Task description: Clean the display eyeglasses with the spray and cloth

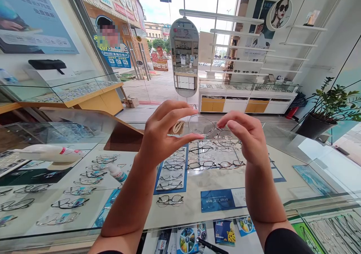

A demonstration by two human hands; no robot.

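Note:
A pair of clear, thin-rimmed glasses [201, 125] is held up above the glass display counter, its two lenses side by side. My left hand [169, 128] grips the rim of the left lens between thumb and fingers. At the other side, my right hand [244, 132] has its thumb and index finger pinched near the bridge and right lens. Behind the right lens, more frames under the glass make its outline hard to separate. Beyond my left fingers lies a folded beige cloth [177, 127].
Rows of glasses [172, 167] lie in the glass counter [180, 218]. On the left are a small white bottle [117, 173] and a white device [53, 153]. A black pen [211, 245] is at the front edge. A potted plant [317, 124] stands right.

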